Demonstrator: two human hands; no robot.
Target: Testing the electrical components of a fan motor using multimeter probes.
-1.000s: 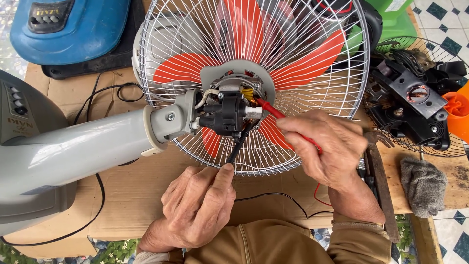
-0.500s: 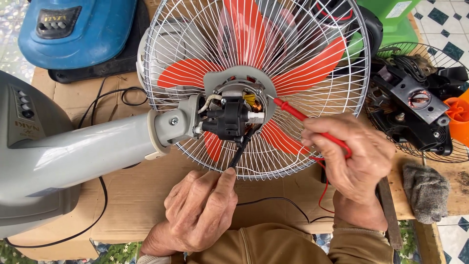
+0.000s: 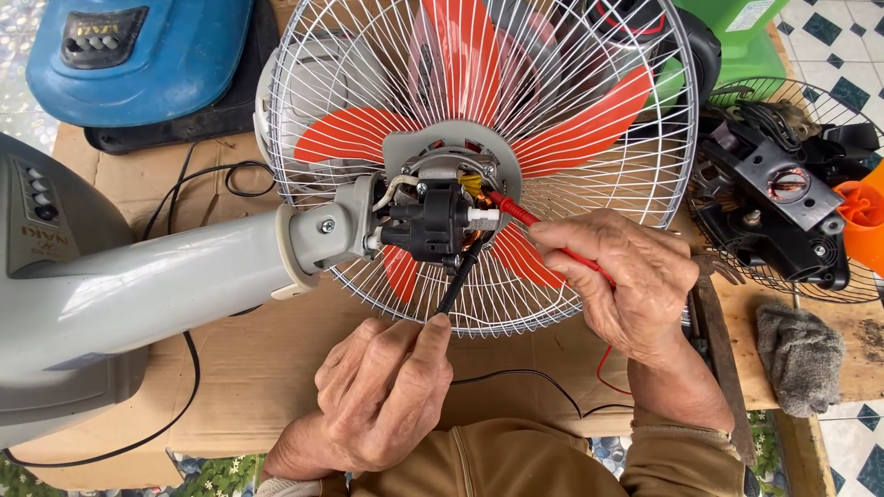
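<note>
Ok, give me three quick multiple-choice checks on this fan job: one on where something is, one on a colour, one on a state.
1. Where does the grey rag lie?
A. on the blue case
B. at the bench's right edge
C. inside the fan guard

2. What colour is the probe in the right hand?
A. red
B. black
C. yellow

3. How does the fan's motor stand?
A. fully covered by a housing
B. taken out and lying on the bench
C. uncovered, with copper windings showing

Answers:
1 B, the rag sits right of the hands, near the second, stripped motor.
2 A, the red probe runs from the right hand to the motor, while the left hand holds the black probe.
3 C, the motor sits bare behind the white guard, in front of the orange blades.
</note>
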